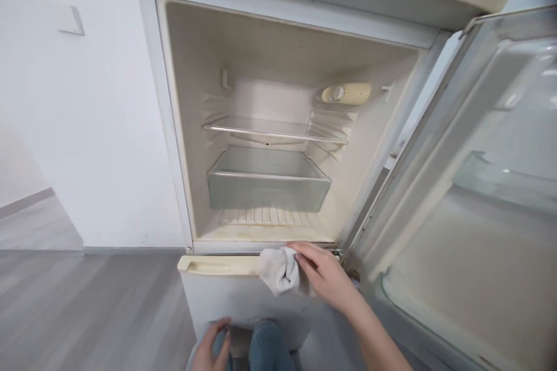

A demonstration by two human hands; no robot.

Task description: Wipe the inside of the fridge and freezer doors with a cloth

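My right hand (pixel 324 275) grips a crumpled white cloth (pixel 281 269) and presses it against the top edge of the lower fridge door (pixel 209 265), just below the open upper compartment. My left hand (pixel 213 348) rests low at the bottom of the view on my knee in blue jeans (pixel 265 348), fingers curled loosely over it. The fridge (pixel 183 127) stands open with nothing stored inside it.
Inside are a glass shelf (pixel 270 127), a clear crisper drawer (pixel 265 185) and a thermostat dial (pixel 343 93). The upper door (pixel 478 214) swings out to the right with a clear door bin (pixel 505 182). White wall and grey wood floor (pixel 87 307) lie left.
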